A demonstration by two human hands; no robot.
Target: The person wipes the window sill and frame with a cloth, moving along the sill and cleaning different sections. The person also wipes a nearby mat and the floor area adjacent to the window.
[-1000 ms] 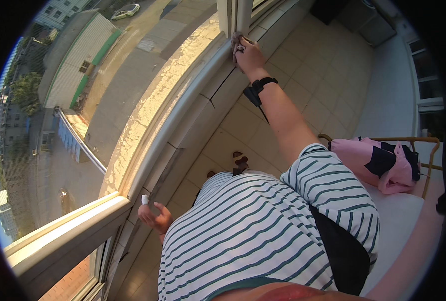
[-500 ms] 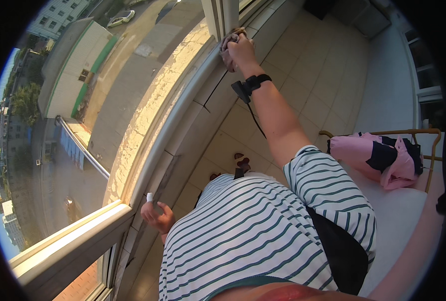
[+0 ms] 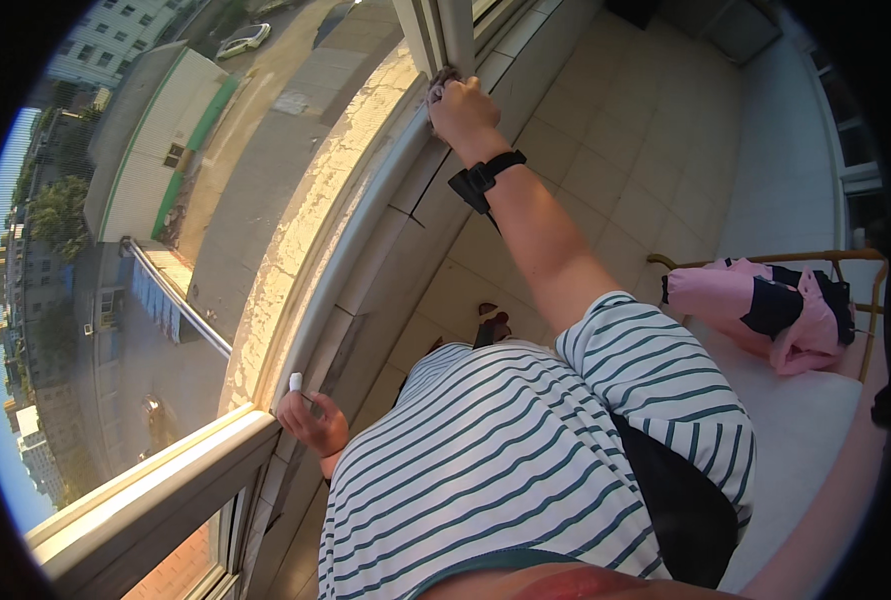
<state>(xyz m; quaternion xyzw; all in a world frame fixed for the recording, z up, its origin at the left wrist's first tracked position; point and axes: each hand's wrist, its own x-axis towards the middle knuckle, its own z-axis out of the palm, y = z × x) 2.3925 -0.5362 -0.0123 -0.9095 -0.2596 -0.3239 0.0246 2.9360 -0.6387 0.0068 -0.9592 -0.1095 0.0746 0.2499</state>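
At the top of the head view, my right hand [image 3: 464,112] is closed on a bunched greyish-brown cloth [image 3: 445,77], mostly covered by the fingers. It presses the cloth at the foot of the white upright window post [image 3: 435,32], where the post meets the lower frame. A black band with a small box [image 3: 481,178] circles that wrist. Lower left, my left hand [image 3: 315,422] is beside the tiled ledge below the window, thumb and fingers apart, with nothing seen in it. One of its fingers has a white wrap [image 3: 295,382] at the tip.
The window rail [image 3: 350,240] runs diagonally along a tiled ledge [image 3: 375,260]. Beyond the glass lie a yard, a low building and a parked car [image 3: 243,40]. On the right, pink and dark clothing [image 3: 765,308] hangs by a brown-framed chair [image 3: 870,285]. Tiled floor [image 3: 605,150] stretches behind.
My right hand has moved slightly left and down with the cloth, closer in against the window post; less cloth shows now. The left hand stays nearly in place.
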